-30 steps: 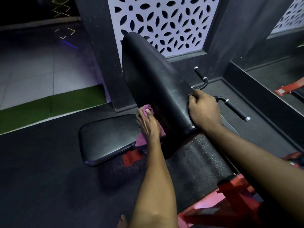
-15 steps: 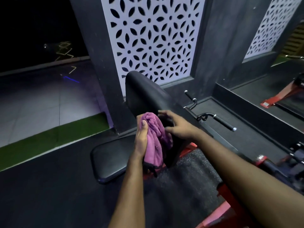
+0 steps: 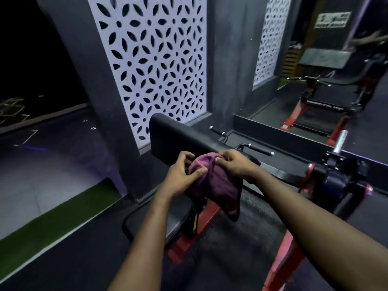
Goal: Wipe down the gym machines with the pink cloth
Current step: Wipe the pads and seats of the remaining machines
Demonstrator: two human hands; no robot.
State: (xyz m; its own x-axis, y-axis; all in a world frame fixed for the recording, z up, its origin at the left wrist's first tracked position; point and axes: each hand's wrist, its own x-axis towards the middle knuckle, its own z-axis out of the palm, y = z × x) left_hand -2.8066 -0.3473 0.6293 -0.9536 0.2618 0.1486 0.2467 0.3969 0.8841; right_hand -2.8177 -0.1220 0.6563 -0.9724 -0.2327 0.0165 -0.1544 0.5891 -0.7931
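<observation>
The pink cloth (image 3: 216,183) is held bunched between both hands, in front of the near end of the black backrest pad (image 3: 174,135) and above the seat pad (image 3: 151,219). Its left fold is pinched by the left hand (image 3: 180,177) between thumb and curled fingers. Its top is gripped by the right hand (image 3: 235,164), fingers curled over the fabric. A loose corner hangs down at the near right. The cloth is judged light, soft and limp, unlikely to slip from a pinch. It is best taken at a gathered fold, so that a flat wad is presented to the pad.
</observation>
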